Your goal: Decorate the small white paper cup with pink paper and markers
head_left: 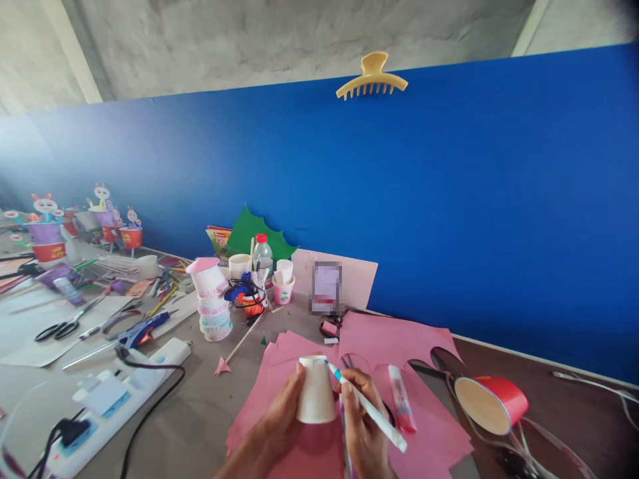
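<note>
Head view: I have the left hand (285,407) curled round a white cup (316,392), the right (363,414) pinching a marker (372,409).

The single view is looking out from the wearer's head, facing forward and tilting down over the cluttered grey-brown surface (210,399), with the two bare hands (322,406) showing close at the bottom centre. It is facing the long, flat blue partition panel (474,199) behind the surface and taking in the rough grey concrete wall (224,40) above it, while the decorated rabbit-topped paper cups (47,233) are appearing farther off at the left edge; no second view is sharing this scene.
</note>
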Demonstrator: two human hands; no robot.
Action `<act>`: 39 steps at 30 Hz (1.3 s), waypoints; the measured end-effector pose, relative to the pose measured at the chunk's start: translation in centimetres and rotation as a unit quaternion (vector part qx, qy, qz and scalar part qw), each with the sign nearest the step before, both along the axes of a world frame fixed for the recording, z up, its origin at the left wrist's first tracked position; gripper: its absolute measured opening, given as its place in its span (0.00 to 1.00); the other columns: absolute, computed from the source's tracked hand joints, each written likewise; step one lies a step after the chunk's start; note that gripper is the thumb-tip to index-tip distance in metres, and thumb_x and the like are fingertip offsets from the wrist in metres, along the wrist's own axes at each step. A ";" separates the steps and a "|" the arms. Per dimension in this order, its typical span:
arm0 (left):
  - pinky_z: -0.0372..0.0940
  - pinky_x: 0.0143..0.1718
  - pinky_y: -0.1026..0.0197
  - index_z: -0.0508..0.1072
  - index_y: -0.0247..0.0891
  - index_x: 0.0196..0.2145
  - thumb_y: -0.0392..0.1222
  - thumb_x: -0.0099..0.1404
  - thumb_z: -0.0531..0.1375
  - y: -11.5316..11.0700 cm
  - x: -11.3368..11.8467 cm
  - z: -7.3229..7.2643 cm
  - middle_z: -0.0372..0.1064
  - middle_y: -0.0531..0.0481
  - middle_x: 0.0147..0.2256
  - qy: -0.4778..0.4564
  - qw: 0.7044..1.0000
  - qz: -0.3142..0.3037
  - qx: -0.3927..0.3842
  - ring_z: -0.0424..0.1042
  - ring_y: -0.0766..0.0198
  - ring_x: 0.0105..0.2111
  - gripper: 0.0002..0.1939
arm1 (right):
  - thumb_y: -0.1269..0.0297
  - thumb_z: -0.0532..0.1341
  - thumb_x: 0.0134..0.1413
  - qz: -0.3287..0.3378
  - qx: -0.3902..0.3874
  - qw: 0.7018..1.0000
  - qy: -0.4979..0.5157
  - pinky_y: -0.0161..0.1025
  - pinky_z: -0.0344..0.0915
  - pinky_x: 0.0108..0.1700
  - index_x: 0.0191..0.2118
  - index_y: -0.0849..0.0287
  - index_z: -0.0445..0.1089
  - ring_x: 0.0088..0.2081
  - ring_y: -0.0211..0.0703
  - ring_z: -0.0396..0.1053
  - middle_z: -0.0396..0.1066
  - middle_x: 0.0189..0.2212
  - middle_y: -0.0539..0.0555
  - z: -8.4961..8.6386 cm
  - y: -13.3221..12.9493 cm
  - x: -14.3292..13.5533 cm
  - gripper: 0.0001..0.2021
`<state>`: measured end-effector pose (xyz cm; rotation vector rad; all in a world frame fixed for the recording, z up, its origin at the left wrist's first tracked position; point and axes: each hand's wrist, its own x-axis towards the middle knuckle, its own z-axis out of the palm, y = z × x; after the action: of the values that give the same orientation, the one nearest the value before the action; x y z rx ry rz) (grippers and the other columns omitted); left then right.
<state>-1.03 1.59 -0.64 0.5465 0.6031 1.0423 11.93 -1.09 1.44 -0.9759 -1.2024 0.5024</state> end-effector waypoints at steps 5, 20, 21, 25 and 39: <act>0.63 0.53 0.53 0.76 0.34 0.49 0.65 0.51 0.69 0.0 0.0 0.1 0.78 0.41 0.38 -0.005 1.000 0.006 -0.009 0.75 0.49 0.45 0.36 | 0.56 0.57 0.66 0.016 -0.002 1.000 0.012 0.30 0.69 0.23 0.36 0.57 0.72 0.22 0.37 0.69 0.71 0.22 0.49 -0.1 0.2 0.1 0.12; 0.65 0.44 0.57 0.76 0.32 0.49 0.66 0.57 0.65 0.1 -0.1 0.3 0.76 0.43 0.33 -0.022 1.000 -0.009 0.005 0.75 0.53 0.39 0.36 | 0.60 0.58 0.66 0.020 0.032 0.998 -0.042 0.32 0.70 0.29 0.41 0.56 0.72 0.27 0.38 0.71 0.73 0.30 0.52 -1.1 -0.8 0.0 0.08; 0.65 0.46 0.55 0.75 0.32 0.49 0.66 0.57 0.65 0.0 -0.1 0.4 0.77 0.43 0.34 -0.017 1.000 -0.009 0.009 0.75 0.51 0.40 0.35 | 0.59 0.58 0.66 0.022 0.036 0.998 -0.045 0.32 0.70 0.31 0.41 0.56 0.72 0.28 0.39 0.71 0.73 0.32 0.52 -1.2 -0.9 -0.2 0.08; 0.63 0.51 0.52 0.74 0.36 0.54 0.66 0.58 0.64 -0.1 -0.1 0.5 0.77 0.45 0.38 -0.014 1.000 -0.009 0.018 0.74 0.50 0.44 0.36 | 0.57 0.57 0.66 0.028 0.031 0.998 -0.044 0.33 0.70 0.32 0.40 0.55 0.71 0.29 0.39 0.71 0.73 0.33 0.53 -1.0 -1.1 -0.7 0.09; 0.63 0.52 0.50 0.70 0.33 0.58 0.64 0.59 0.64 -0.2 -0.2 0.2 0.77 0.41 0.40 -0.001 1.000 -0.005 0.018 0.75 0.48 0.44 0.39 | 0.62 0.58 0.66 0.017 0.062 0.995 -0.078 0.32 0.71 0.35 0.41 0.53 0.71 0.32 0.40 0.74 0.74 0.32 0.51 -0.5 -0.8 -0.4 0.05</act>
<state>-1.23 1.43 -0.48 0.5796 0.5811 1.0447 11.50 -1.89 0.98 -0.9024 -1.3745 0.3784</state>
